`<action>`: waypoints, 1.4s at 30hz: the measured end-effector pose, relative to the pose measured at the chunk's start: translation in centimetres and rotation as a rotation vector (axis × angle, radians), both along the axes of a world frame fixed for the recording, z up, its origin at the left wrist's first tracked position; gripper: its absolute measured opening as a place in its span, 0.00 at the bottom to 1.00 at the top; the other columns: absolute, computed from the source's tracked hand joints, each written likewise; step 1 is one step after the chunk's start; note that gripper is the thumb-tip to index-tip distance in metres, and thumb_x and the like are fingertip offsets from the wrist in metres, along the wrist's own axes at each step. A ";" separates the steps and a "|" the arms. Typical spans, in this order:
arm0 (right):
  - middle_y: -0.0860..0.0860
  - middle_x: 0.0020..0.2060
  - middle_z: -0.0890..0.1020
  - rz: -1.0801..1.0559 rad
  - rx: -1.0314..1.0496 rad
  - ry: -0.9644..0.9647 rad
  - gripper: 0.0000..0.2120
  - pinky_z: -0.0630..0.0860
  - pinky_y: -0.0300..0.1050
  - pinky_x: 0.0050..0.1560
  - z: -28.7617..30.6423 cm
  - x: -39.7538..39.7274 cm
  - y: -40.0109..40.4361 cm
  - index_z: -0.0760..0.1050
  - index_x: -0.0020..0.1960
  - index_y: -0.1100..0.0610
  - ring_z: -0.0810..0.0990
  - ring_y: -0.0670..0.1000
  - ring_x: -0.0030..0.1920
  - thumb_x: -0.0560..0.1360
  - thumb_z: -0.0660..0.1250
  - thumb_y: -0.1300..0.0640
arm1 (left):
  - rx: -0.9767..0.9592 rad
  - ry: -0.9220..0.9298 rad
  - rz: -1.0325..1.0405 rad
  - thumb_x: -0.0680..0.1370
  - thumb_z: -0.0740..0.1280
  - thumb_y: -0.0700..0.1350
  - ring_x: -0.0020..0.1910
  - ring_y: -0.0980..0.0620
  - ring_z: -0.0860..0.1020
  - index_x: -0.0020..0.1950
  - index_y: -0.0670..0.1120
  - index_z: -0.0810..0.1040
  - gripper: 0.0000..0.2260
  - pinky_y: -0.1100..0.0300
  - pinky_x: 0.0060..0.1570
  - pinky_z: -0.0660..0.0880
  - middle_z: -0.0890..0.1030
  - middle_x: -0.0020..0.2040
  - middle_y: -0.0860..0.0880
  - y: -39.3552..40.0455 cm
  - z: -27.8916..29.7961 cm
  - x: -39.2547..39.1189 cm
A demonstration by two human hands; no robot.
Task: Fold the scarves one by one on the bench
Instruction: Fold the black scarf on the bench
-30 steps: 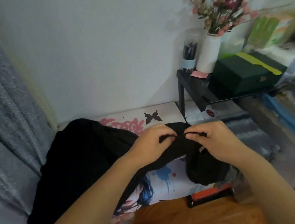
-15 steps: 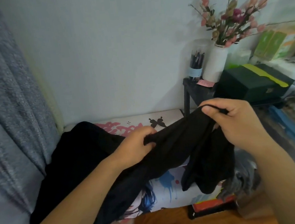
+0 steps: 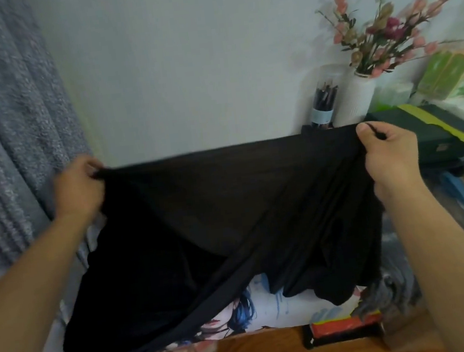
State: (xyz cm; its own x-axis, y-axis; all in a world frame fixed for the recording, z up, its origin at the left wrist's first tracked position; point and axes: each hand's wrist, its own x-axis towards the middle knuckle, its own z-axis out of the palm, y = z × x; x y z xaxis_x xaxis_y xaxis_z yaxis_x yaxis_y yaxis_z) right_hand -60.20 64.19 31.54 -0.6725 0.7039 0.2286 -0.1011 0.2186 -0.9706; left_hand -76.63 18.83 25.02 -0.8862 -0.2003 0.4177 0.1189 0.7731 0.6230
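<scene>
The hands have moved wide apart since half a second ago, stretching the black scarf [image 3: 228,205] taut along its top edge where it was bunched before. The left hand [image 3: 80,187] grips one corner, the right hand [image 3: 387,155] pinches the other; the rest hangs down onto the bench [image 3: 283,306], which has a printed cover. Behind stand a grey curtain [image 3: 11,128], a white vase [image 3: 354,102] of flowers and a green box [image 3: 434,135].
</scene>
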 end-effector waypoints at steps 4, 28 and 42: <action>0.42 0.41 0.82 -0.040 -0.036 0.029 0.06 0.75 0.29 0.42 -0.3 -0.8 0.1 0.82 0.52 0.51 0.79 0.36 0.39 0.82 0.65 0.57 | -0.280 0.197 -0.071 0.71 0.70 0.30 0.45 0.37 0.79 0.57 0.42 0.79 0.16 0.45 0.46 0.77 0.79 0.49 0.39 -1.8 -3.3 6.2; 0.41 0.41 0.86 0.357 0.228 -0.069 0.07 0.77 0.31 0.45 1.8 0.1 -1.8 0.83 0.52 0.48 0.83 0.38 0.41 0.81 0.67 0.56 | -0.144 0.163 -0.718 0.77 0.72 0.41 0.49 0.48 0.82 0.61 0.45 0.71 0.16 0.64 0.45 0.75 0.74 0.63 0.47 21.2 -8.2 14.6; 0.40 0.39 0.84 0.215 0.177 -0.015 0.08 0.80 0.38 0.50 2.7 -0.3 -1.5 0.82 0.44 0.44 0.81 0.39 0.41 0.80 0.68 0.54 | -0.363 -0.326 -0.743 0.77 0.60 0.42 0.49 0.49 0.78 0.50 0.46 0.85 0.14 0.48 0.56 0.77 0.80 0.52 0.48 12.6 -14.4 13.8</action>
